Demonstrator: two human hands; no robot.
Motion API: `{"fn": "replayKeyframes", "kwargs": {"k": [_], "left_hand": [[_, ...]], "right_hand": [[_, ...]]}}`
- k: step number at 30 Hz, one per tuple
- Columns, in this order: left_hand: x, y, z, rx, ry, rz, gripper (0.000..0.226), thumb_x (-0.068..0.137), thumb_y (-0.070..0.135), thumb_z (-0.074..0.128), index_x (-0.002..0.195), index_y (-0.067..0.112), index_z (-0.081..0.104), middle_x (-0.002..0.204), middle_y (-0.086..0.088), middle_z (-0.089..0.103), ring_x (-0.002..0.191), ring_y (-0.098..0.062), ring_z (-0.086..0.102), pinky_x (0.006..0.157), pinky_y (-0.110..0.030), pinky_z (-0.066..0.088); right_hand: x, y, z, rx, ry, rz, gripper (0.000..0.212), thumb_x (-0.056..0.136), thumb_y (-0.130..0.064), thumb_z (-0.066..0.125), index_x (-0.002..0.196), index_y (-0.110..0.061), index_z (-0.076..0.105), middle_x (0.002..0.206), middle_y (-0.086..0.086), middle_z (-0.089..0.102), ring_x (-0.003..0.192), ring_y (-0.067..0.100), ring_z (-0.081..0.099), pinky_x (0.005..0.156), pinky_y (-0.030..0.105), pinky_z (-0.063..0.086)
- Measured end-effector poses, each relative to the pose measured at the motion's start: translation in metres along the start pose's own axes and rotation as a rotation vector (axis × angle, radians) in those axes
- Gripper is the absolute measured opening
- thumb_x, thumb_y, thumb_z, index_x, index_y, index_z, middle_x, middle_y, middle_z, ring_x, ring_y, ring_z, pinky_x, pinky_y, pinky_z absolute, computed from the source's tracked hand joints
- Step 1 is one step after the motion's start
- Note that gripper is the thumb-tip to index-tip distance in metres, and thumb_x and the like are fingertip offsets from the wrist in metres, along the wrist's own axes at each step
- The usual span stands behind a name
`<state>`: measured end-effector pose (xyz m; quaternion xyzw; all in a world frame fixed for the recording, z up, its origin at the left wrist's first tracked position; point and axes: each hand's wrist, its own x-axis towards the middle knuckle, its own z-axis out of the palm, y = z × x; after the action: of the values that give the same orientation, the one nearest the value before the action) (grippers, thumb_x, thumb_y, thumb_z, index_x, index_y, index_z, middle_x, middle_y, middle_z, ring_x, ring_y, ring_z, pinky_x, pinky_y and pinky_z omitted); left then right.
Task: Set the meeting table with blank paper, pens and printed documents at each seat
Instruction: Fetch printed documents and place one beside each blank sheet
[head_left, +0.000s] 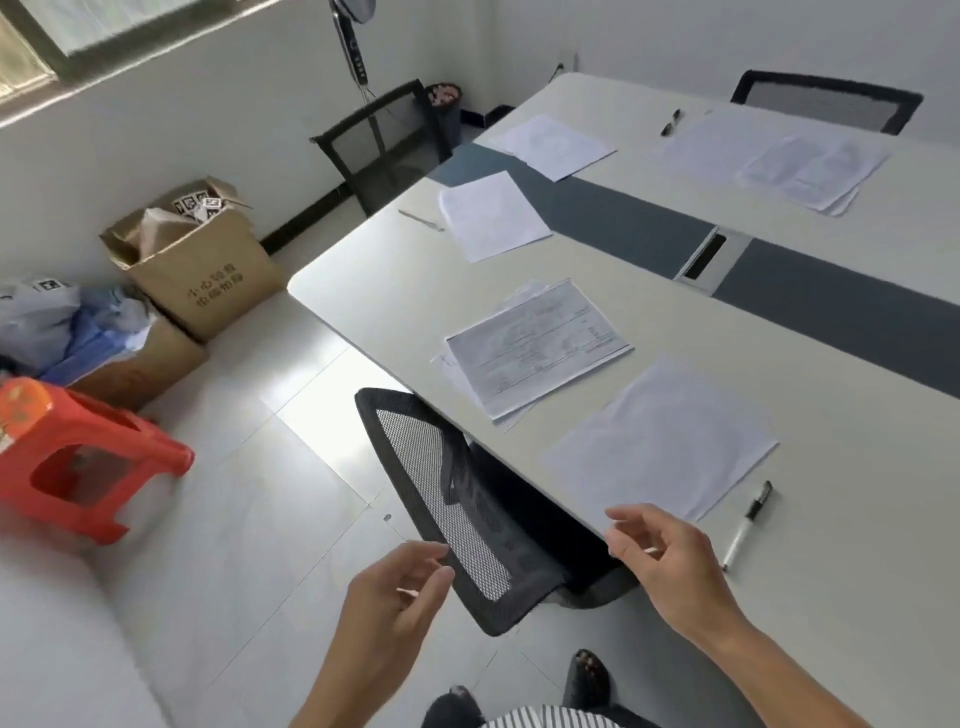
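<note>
My left hand (400, 587) hangs just left of the black mesh chair (441, 488), fingers loosely curled and holding nothing. My right hand (667, 558) hovers just right of the chair at the edge of the pale worktop (389, 291), equally relaxed and empty. Right of the chair lies a flat, blank white sheet (660, 441), and farther right a white pen (746, 527) with a black cap. Beyond the chair's top sits a slightly fanned stack of printed documents (537, 348), grey with fine text.

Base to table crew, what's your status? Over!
Left hand and right hand open, empty. Blank paper, pen, printed document laid at near seat. Chair pushed in, right in front.
</note>
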<state>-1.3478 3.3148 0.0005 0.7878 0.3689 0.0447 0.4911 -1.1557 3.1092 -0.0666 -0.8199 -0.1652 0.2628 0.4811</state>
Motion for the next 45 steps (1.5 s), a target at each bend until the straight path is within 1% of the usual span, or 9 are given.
{"fn": "replayKeyframes", "kwargs": {"k": [10,14,17,24,33,37,40,42,45], "left_hand": [[0.173,-0.011,-0.040,0.157,-0.458,0.158,0.013,0.087,0.020,0.068,0.092,0.032,0.068,0.084,0.021,0.069,0.079,-0.003,0.066,0.066,-0.014,0.050],[0.241,-0.004,-0.029,0.377,-0.620,0.321,0.014,0.088,0.027,0.064,0.102,0.029,0.067,0.080,0.019,0.070,0.078,0.002,0.065,0.071,-0.018,0.053],[0.268,0.005,-0.005,0.559,-0.704,0.471,0.025,0.091,0.031,0.058,0.114,0.026,0.064,0.106,0.013,0.067,0.089,0.000,0.063,0.080,-0.020,0.052],[0.307,0.011,0.074,1.030,-0.864,0.791,0.047,0.096,0.031,0.049,0.141,0.023,0.038,0.154,-0.003,0.024,0.139,-0.022,0.028,0.111,-0.036,0.036],[0.330,0.001,0.148,1.283,-0.929,0.963,0.067,0.098,0.026,0.048,0.153,0.027,0.010,0.162,-0.011,-0.012,0.149,-0.029,-0.008,0.119,-0.042,0.010],[0.340,-0.008,0.160,1.268,-0.913,0.931,0.068,0.097,0.029,0.051,0.153,0.030,0.012,0.162,-0.007,-0.009,0.150,-0.025,-0.007,0.121,-0.040,0.009],[0.339,-0.011,0.162,1.250,-0.889,0.920,0.066,0.097,0.032,0.049,0.152,0.032,0.012,0.163,-0.005,-0.009,0.149,-0.024,-0.008,0.121,-0.040,0.008],[0.337,-0.012,0.164,1.241,-0.883,0.921,0.064,0.098,0.032,0.047,0.152,0.032,0.012,0.162,-0.005,-0.009,0.149,-0.025,-0.009,0.121,-0.041,0.007],[0.335,-0.012,0.166,1.226,-0.886,0.925,0.063,0.099,0.029,0.045,0.152,0.032,0.012,0.163,-0.006,-0.009,0.149,-0.027,-0.010,0.121,-0.042,0.008]], "right_hand": [[0.058,-0.006,0.052,0.048,0.345,0.356,0.016,0.087,-0.021,0.069,0.097,-0.033,0.069,0.088,-0.007,0.071,0.087,0.012,0.068,0.087,0.035,0.056],[0.060,-0.012,0.077,0.002,0.485,0.455,0.017,0.088,-0.013,0.069,0.103,-0.020,0.071,0.088,-0.011,0.069,0.085,0.004,0.065,0.086,0.028,0.054],[0.053,-0.003,0.088,-0.120,0.521,0.524,0.023,0.090,-0.021,0.066,0.113,-0.019,0.067,0.102,-0.010,0.067,0.094,0.005,0.063,0.089,0.031,0.053],[0.092,0.029,0.077,-0.429,0.430,0.647,0.062,0.092,-0.041,0.057,0.148,-0.026,0.034,0.159,0.004,0.024,0.146,0.022,0.021,0.106,0.041,0.039],[0.184,0.054,0.056,-0.669,0.066,0.625,0.085,0.087,-0.052,0.060,0.152,-0.036,0.009,0.163,0.008,-0.017,0.149,0.033,-0.018,0.119,0.054,0.011],[0.189,0.058,0.038,-0.649,0.122,0.596,0.076,0.084,-0.052,0.063,0.148,-0.032,0.027,0.163,0.007,0.001,0.150,0.030,-0.001,0.114,0.049,0.024],[0.168,0.073,0.010,-0.543,0.639,0.554,0.052,0.084,-0.030,0.068,0.132,-0.016,0.055,0.145,0.014,0.043,0.133,0.036,0.040,0.096,0.047,0.045],[0.147,0.090,-0.011,-0.423,0.850,0.705,0.044,0.083,-0.021,0.067,0.125,-0.011,0.058,0.131,0.016,0.051,0.120,0.037,0.048,0.085,0.046,0.049],[0.127,0.110,-0.024,-0.228,0.826,0.951,0.029,0.088,-0.020,0.060,0.115,-0.013,0.059,0.121,0.014,0.059,0.108,0.036,0.057,0.081,0.042,0.048]]}}
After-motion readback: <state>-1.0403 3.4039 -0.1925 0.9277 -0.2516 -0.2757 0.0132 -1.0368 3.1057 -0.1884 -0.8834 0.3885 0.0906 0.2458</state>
